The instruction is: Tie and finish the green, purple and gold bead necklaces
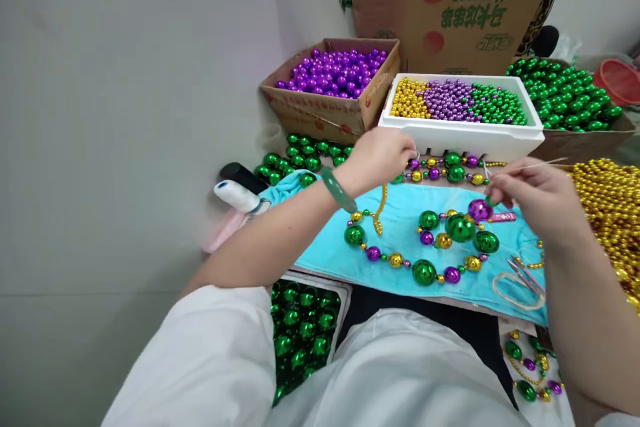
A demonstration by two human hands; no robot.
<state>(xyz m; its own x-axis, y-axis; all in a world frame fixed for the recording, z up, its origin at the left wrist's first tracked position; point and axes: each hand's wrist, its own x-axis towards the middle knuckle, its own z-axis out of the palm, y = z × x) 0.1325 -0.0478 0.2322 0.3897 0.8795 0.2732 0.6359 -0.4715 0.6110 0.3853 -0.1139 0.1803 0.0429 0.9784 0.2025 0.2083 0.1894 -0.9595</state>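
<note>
Nearest: tray of shiny green balls low on the left, finished-looking bead loops low on the right. Next, blue towel, with metal snips on its right part. Bead strand – green, purple, gold – lies curled mid-towel, its purple-bead end raised at the right hand. Right thumb and fingers pinch that end; thin pale thread sticks out past them. Pink tag just beside. Heap of small gold beads to the right. Left hand farther out, fingers curled in by the white box – can't tell what, if anything, they grip. White box holds gold, purple, green beads. Purple-bead carton left of it, green-bead carton right. Big upside-down-printed carton behind.
</note>
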